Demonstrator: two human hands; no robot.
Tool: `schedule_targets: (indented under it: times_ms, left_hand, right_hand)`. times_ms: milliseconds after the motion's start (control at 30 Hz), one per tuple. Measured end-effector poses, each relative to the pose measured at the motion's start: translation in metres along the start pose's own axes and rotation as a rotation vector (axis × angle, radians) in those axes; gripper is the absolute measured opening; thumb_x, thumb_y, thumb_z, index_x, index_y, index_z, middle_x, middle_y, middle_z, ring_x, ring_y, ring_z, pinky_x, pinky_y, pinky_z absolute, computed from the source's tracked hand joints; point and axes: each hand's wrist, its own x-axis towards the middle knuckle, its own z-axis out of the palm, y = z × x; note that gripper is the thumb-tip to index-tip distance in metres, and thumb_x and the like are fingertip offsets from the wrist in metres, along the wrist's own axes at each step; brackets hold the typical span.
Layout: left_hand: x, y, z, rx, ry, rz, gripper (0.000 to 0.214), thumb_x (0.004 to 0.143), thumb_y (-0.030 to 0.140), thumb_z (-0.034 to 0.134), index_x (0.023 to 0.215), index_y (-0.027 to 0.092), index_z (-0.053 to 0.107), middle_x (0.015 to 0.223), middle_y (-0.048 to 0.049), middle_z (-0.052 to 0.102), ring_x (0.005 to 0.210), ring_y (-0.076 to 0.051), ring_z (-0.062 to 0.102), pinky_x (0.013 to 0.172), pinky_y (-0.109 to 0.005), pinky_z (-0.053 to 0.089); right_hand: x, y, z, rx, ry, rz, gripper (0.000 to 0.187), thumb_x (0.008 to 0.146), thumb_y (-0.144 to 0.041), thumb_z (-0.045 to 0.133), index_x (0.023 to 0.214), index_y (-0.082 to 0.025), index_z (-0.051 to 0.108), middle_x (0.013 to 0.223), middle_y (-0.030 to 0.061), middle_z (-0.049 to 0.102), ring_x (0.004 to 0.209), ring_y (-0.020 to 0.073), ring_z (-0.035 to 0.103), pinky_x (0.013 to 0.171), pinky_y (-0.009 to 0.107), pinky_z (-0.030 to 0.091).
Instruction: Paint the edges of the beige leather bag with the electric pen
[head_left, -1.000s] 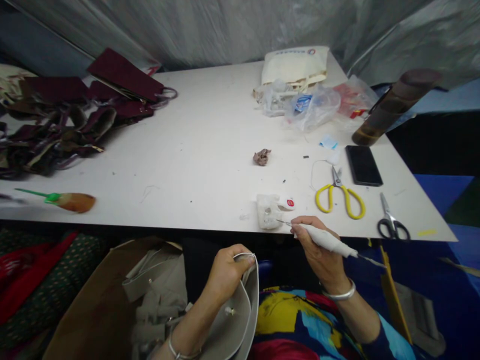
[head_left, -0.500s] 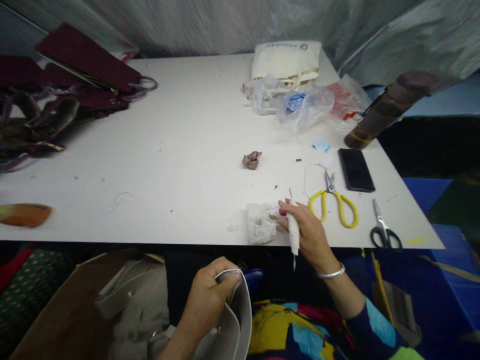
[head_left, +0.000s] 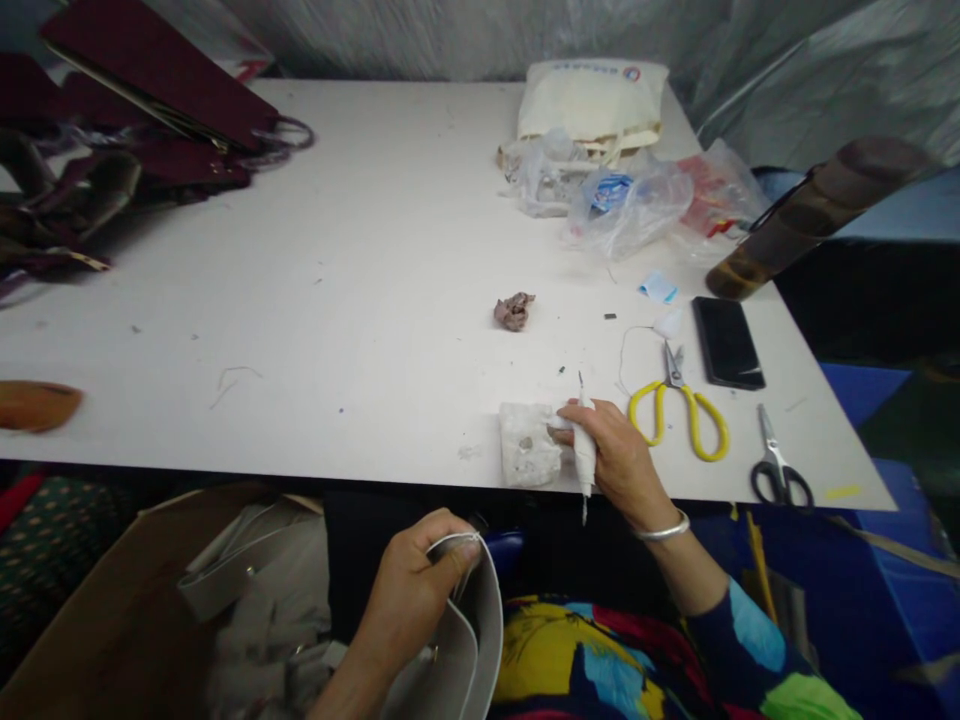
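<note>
Below the table edge, my left hand (head_left: 427, 570) pinches the rim of an open light grey bag (head_left: 491, 600), thumb inside and fingers outside. Over the front of the table, my right hand (head_left: 619, 455) is closed round a white-wrapped tool (head_left: 584, 450) with a thin metal tip at each end. The fingertips are beside a crumpled white pad (head_left: 525, 450) with grey stains and worn spots. A small white item also shows at these fingers; its kind is hidden. Yellow-handled scissors (head_left: 679, 410) lie just right of the right hand.
Black-handled scissors (head_left: 780, 470), a phone (head_left: 727, 343) and a tilted dark bottle (head_left: 817, 215) are on the right. Plastic bags (head_left: 630, 205) and a cream cloth bag (head_left: 592, 100) lie behind. A brown crumpled scrap (head_left: 514, 311) sits mid-table; maroon bags (head_left: 172, 80) are far left.
The camera view has shifted slightly. My right hand with the tool has come a little closer to the white pad, and a red mark at its fingers is now hidden. My left hand keeps its hold.
</note>
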Motion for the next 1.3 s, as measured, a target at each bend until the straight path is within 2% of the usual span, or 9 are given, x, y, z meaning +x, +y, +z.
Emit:
schedule_targets:
  times_ms: [167, 367, 500, 600, 833, 1000, 1167, 1300]
  left_hand:
    - [-0.002, 0.002, -0.001, 0.006, 0.003, 0.01, 0.027, 0.079, 0.042, 0.067, 0.073, 0.017, 0.071, 0.071, -0.0027, 0.062, 0.069, -0.018, 0.056, 0.066, -0.027, 0.042]
    - [-0.003, 0.0, -0.001, -0.004, 0.0, 0.032, 0.025, 0.08, 0.04, 0.067, 0.073, 0.017, 0.071, 0.071, -0.0023, 0.062, 0.07, -0.018, 0.057, 0.066, -0.026, 0.042]
    - [-0.003, -0.004, 0.0, -0.009, -0.007, 0.042, 0.023, 0.081, 0.039, 0.068, 0.076, 0.017, 0.072, 0.074, -0.0026, 0.063, 0.072, -0.018, 0.058, 0.068, -0.026, 0.044]
    - [-0.003, -0.007, -0.001, -0.007, -0.008, 0.038, 0.023, 0.082, 0.039, 0.068, 0.076, 0.017, 0.072, 0.074, -0.0025, 0.063, 0.073, -0.018, 0.059, 0.068, -0.026, 0.044]
    - [-0.003, -0.006, -0.003, -0.023, 0.009, 0.045, 0.024, 0.081, 0.04, 0.068, 0.075, 0.017, 0.073, 0.074, -0.0028, 0.062, 0.073, -0.018, 0.059, 0.068, -0.026, 0.044]
    - [-0.004, -0.006, -0.004, -0.02, -0.001, 0.031, 0.024, 0.082, 0.04, 0.068, 0.076, 0.017, 0.072, 0.075, -0.0025, 0.062, 0.074, -0.018, 0.059, 0.069, -0.027, 0.044]
    - [-0.003, -0.008, -0.005, -0.019, -0.008, 0.041, 0.023, 0.083, 0.039, 0.067, 0.077, 0.017, 0.072, 0.076, -0.0024, 0.062, 0.076, -0.018, 0.058, 0.071, -0.027, 0.043]
    - [-0.003, -0.007, -0.005, -0.023, -0.008, 0.038, 0.024, 0.083, 0.039, 0.067, 0.077, 0.017, 0.072, 0.075, -0.0022, 0.061, 0.074, -0.018, 0.058, 0.071, -0.027, 0.043]
  right_hand:
    - [-0.012, -0.009, -0.011, 0.095, 0.135, 0.06, 0.02, 0.11, -0.031, 0.06, 0.128, -0.024, 0.064, 0.105, 0.0077, 0.07, 0.094, 0.0279, 0.067, 0.087, 0.04, 0.053]
    - [-0.037, -0.045, -0.03, 0.192, 0.016, 0.042, 0.02, 0.109, -0.029, 0.064, 0.129, -0.026, 0.064, 0.109, 0.0069, 0.072, 0.092, 0.0246, 0.071, 0.081, 0.033, 0.057]
    - [-0.044, -0.059, -0.031, 0.227, -0.046, 0.054, 0.02, 0.109, -0.022, 0.06, 0.129, -0.026, 0.063, 0.108, 0.0062, 0.072, 0.092, 0.0239, 0.071, 0.087, 0.034, 0.057]
    - [-0.042, -0.061, -0.032, 0.229, -0.086, 0.049, 0.021, 0.11, -0.02, 0.059, 0.129, -0.026, 0.061, 0.108, 0.0061, 0.071, 0.094, 0.0241, 0.071, 0.09, 0.034, 0.055]
    - [-0.037, -0.062, -0.037, 0.19, -0.134, 0.038, 0.019, 0.111, -0.021, 0.055, 0.129, -0.026, 0.059, 0.101, 0.0062, 0.069, 0.088, 0.0242, 0.068, 0.08, 0.034, 0.054]
    - [-0.035, -0.065, -0.037, 0.135, -0.147, 0.026, 0.019, 0.111, -0.019, 0.052, 0.128, -0.026, 0.059, 0.098, 0.0058, 0.068, 0.084, 0.0239, 0.066, 0.085, 0.036, 0.053]
    - [-0.033, -0.069, -0.039, 0.125, -0.147, 0.037, 0.019, 0.111, -0.018, 0.051, 0.127, -0.025, 0.059, 0.097, 0.0057, 0.067, 0.084, 0.0228, 0.066, 0.076, 0.033, 0.052]
    - [-0.032, -0.072, -0.04, 0.147, -0.133, 0.039, 0.02, 0.11, -0.017, 0.051, 0.127, -0.024, 0.058, 0.101, 0.0062, 0.068, 0.086, 0.0227, 0.067, 0.081, 0.033, 0.052]
